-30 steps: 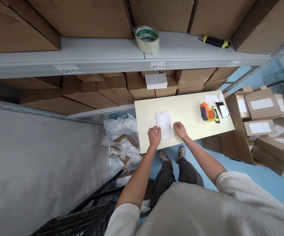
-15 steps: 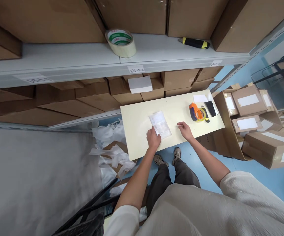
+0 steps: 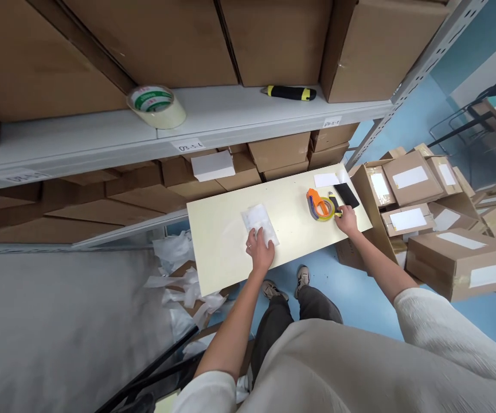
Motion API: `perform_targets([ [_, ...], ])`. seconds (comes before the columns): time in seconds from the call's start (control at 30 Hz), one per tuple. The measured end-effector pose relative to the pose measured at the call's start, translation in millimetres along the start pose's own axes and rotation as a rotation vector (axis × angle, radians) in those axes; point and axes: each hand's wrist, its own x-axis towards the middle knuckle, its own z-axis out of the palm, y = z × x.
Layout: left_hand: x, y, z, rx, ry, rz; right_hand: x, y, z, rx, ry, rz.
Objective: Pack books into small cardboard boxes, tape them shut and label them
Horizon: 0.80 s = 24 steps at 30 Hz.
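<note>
A flat, whitish plastic-wrapped packet [image 3: 258,217] lies tilted on the cream tabletop [image 3: 217,252]. My left hand [image 3: 260,252] rests over its lower part with the fingers apart. At the right of the table, my right hand [image 3: 346,220] has its fingers closed at the near end of a black-and-yellow utility knife [image 3: 334,201], which is partly hidden by the hand and tape. Just left of that knife is an orange-and-blue tape dispenser [image 3: 316,203] with a yellow roll. A black flat object [image 3: 346,195] and a white paper [image 3: 325,180] lie beyond it.
A tape roll [image 3: 157,109] and another utility knife [image 3: 291,93] lie on the grey shelf [image 3: 230,109] above. Cardboard boxes [image 3: 280,152] fill the shelf levels. At right stands a large carton [image 3: 370,215] of labelled boxes; plastic scraps [image 3: 183,287] are heaped at left.
My right hand has moved right, from the middle of the table to the utility knife. My left hand's fingers have spread over the packet. The view has shifted to the right.
</note>
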Motion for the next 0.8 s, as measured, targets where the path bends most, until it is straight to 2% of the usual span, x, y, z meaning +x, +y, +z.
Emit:
perform_targets([
  [0.1,-6,6,4.1,0.010,-0.006,-0.016,8,2,3,-0.121,-0.073,-0.030],
  [0.23,-8,4,7.7,0.034,-0.012,-0.014,15,2,5,-0.209,-0.124,-0.045],
  [0.33,-10,-1,8.9,0.053,-0.019,-0.012,17,4,2,-0.205,-0.156,-0.051],
  [0.43,-13,-6,7.6,0.073,-0.031,-0.008,16,6,-8,-0.145,-0.122,-0.016],
  [0.53,-15,-12,3.4,0.086,-0.041,-0.005,15,5,-23,0.012,-0.026,0.032],
  [0.63,-15,-19,-2.2,0.095,-0.030,-0.015,14,-4,-38,0.287,0.032,0.061],
  [0.8,-11,-32,-14.4,0.097,0.005,-0.029,9,-52,-44,0.703,-0.050,-0.015],
])
